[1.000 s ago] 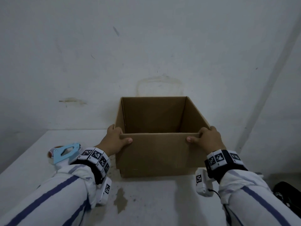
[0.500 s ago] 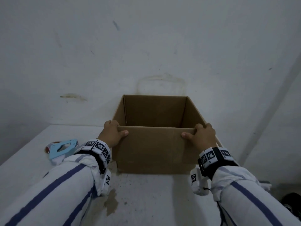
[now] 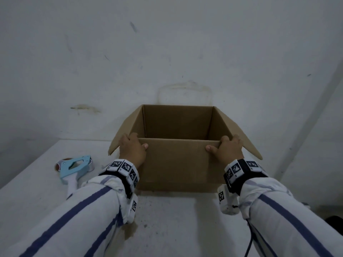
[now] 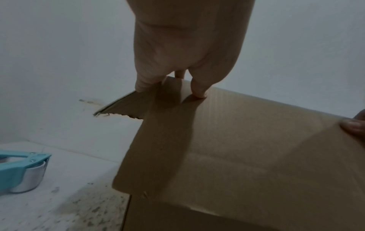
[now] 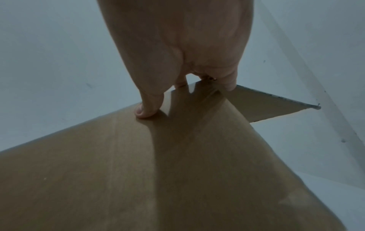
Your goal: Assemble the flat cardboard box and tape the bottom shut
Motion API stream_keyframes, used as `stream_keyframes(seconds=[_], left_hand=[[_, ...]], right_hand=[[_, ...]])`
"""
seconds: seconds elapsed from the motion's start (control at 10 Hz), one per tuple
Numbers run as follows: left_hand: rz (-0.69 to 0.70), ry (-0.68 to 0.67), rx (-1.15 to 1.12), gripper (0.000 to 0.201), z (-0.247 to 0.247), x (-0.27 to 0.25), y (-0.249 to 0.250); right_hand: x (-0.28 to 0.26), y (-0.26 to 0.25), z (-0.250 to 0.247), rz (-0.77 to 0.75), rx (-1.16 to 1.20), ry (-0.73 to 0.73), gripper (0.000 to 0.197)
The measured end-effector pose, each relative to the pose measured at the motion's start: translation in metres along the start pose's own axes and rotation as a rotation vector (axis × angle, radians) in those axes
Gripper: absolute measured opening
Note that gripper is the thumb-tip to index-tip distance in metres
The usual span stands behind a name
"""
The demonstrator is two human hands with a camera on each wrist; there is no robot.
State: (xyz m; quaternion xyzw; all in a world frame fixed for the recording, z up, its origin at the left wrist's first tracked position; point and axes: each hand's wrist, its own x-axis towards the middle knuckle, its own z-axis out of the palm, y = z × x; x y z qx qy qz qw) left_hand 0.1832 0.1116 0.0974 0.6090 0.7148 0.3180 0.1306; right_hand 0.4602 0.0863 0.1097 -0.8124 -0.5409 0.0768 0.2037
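A brown cardboard box (image 3: 176, 164) stands upright on the white table (image 3: 176, 219), its top open toward me. Its near flap stands vertical, and the left flap (image 3: 120, 140) and right flap (image 3: 245, 141) splay outward. My left hand (image 3: 136, 143) grips the near-left top corner, thumb on the front face and fingers over the edge. My right hand (image 3: 221, 145) grips the near-right corner the same way. The left wrist view shows my left hand (image 4: 177, 46) pinching the box (image 4: 237, 148). The right wrist view shows my right hand (image 5: 177, 46) on the box (image 5: 138, 171).
A light-blue tape dispenser (image 3: 74, 167) with a roll of tape lies on the table left of the box, also seen as the tape dispenser (image 4: 19, 168). A white wall rises close behind the box. A dark object (image 3: 334, 221) sits past the table's right edge.
The two side flaps, upright a second ago, have swung outward. Both hands keep the same corners, and the box sits a little farther from me.
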Motion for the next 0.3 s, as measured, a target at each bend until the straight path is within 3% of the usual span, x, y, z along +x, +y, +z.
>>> stream_keyframes(seconds=[0.2, 0.3], left_hand=[[0.006, 0.011, -0.094, 0.063, -0.004, -0.005, -0.005], [0.009, 0.111, -0.235, 0.054, -0.014, -0.009, -0.016]], right_hand=[[-0.023, -0.008, -0.006, -0.059, 0.07, 0.033, 0.061], [-0.033, -0.017, -0.035, -0.142, 0.249, 0.148, 0.051]])
